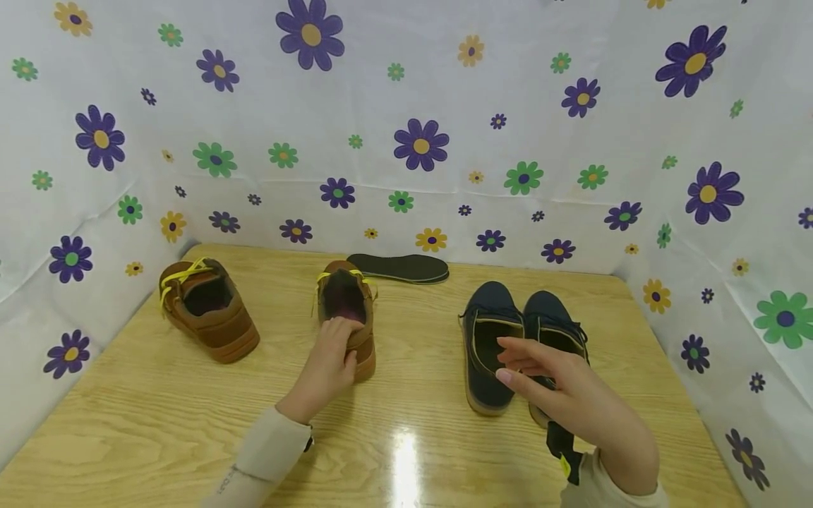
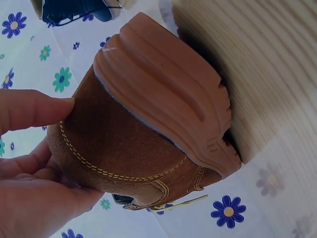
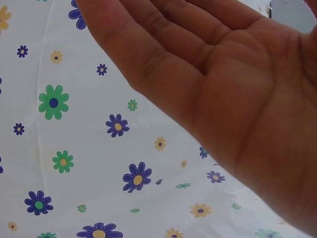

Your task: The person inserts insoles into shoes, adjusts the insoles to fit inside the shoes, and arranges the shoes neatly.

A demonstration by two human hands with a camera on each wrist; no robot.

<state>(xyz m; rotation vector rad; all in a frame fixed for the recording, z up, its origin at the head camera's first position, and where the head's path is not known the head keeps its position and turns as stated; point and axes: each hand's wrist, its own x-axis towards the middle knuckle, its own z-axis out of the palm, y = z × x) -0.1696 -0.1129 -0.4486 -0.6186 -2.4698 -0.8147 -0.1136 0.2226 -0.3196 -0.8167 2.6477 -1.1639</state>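
Note:
My left hand grips the heel of a brown suede shoe with yellow laces. In the left wrist view the thumb presses on the outside of the heel, and the other fingers are at the collar, partly hidden. The shoe's toe points away from me. My right hand hovers with relaxed fingers over a pair of dark navy lace-up shoes, holding nothing; the right wrist view shows its bare palm. It hides part of the right navy shoe.
Another brown shoe with yellow laces stands at the left, angled. A black insole lies at the back of the wooden table. White cloth printed with flowers encloses the back and sides.

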